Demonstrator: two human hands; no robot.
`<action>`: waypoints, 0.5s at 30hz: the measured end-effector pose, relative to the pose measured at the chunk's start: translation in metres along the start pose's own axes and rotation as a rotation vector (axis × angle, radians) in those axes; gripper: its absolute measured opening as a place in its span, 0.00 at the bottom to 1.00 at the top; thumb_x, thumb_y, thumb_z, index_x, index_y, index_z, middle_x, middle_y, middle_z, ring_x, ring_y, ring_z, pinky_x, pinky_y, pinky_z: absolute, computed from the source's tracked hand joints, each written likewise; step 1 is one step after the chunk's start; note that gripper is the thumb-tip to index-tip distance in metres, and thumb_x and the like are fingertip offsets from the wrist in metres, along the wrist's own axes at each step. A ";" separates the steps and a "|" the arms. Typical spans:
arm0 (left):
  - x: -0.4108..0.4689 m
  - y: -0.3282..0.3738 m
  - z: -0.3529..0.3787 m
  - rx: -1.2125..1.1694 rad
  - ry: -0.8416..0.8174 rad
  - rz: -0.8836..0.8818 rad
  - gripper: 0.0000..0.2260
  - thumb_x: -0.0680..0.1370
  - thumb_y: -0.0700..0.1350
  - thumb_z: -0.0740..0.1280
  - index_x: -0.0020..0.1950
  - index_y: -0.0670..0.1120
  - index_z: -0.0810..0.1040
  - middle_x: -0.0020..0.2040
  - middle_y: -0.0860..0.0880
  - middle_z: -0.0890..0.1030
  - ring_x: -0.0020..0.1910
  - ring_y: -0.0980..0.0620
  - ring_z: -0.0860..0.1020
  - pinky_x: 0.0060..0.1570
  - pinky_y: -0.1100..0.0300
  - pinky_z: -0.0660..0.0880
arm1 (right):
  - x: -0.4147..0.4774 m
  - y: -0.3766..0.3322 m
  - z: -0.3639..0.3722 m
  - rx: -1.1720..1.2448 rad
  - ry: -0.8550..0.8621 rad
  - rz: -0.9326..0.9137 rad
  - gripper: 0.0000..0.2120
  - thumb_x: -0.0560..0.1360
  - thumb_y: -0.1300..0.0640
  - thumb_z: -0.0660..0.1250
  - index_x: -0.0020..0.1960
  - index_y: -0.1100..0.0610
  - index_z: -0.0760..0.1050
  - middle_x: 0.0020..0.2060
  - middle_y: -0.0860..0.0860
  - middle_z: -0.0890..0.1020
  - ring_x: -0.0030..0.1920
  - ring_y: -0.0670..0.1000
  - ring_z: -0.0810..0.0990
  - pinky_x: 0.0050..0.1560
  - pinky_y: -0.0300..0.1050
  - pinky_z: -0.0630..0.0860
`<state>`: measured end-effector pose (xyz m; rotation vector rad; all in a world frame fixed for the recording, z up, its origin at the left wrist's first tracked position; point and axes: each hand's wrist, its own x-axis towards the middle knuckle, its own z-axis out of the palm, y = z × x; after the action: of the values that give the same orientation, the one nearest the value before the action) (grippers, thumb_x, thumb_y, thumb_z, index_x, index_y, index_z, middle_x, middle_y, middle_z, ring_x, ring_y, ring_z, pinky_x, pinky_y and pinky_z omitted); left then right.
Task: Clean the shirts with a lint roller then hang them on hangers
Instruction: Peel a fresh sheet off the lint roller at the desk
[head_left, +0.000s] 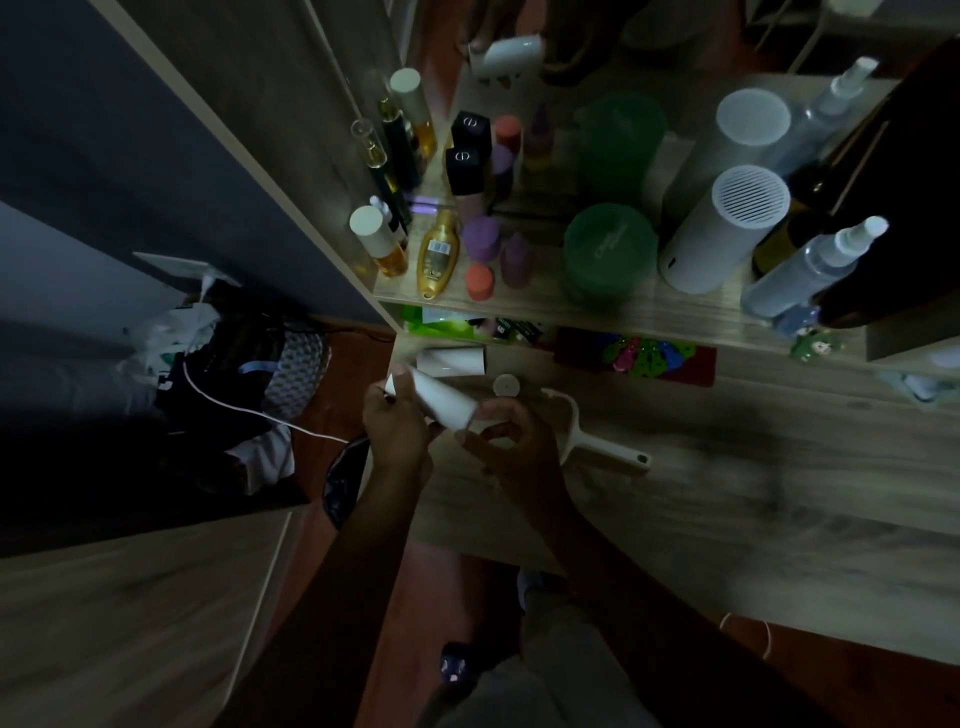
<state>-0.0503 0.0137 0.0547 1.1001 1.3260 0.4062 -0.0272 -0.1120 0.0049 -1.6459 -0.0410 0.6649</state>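
In dim light my left hand (396, 428) grips a white lint roll (441, 402) near its upper left end. My right hand (511, 441) pinches the roll's lower right end with its fingertips. The white lint roller handle frame (602, 441) lies on the wooden desk (753, 478) just right of my right hand. A second white roll (452, 360) lies on the desk behind my hands, next to a small round white cap (506, 385). No shirt or hanger is clearly in view.
A shelf above the desk holds several bottles (439, 254), green tubs (608, 249), a white cylinder (722, 228) and spray bottles (815, 265). A pile of bags and clothes (228, 384) with a white cable sits on the floor at left.
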 end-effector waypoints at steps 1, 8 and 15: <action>-0.001 0.000 0.000 0.004 -0.007 0.006 0.13 0.84 0.51 0.60 0.61 0.43 0.73 0.48 0.47 0.80 0.44 0.51 0.81 0.30 0.61 0.80 | 0.000 0.000 0.000 0.034 -0.004 0.003 0.17 0.65 0.50 0.80 0.50 0.52 0.78 0.48 0.48 0.83 0.48 0.52 0.84 0.31 0.44 0.79; -0.001 0.002 0.002 0.018 -0.037 0.023 0.12 0.83 0.52 0.60 0.57 0.44 0.73 0.46 0.48 0.80 0.43 0.52 0.81 0.34 0.58 0.81 | 0.004 -0.006 -0.002 0.090 -0.027 0.030 0.13 0.66 0.54 0.80 0.44 0.50 0.77 0.47 0.52 0.83 0.48 0.56 0.84 0.24 0.41 0.75; 0.002 0.005 0.004 -0.003 -0.068 0.042 0.14 0.84 0.51 0.61 0.61 0.41 0.74 0.49 0.46 0.81 0.46 0.51 0.82 0.32 0.59 0.80 | 0.006 -0.011 -0.003 0.115 -0.038 0.010 0.14 0.65 0.52 0.80 0.46 0.49 0.77 0.48 0.52 0.83 0.47 0.53 0.84 0.24 0.42 0.75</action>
<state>-0.0443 0.0157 0.0572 1.1307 1.2437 0.3979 -0.0169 -0.1097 0.0131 -1.5238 -0.0210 0.6940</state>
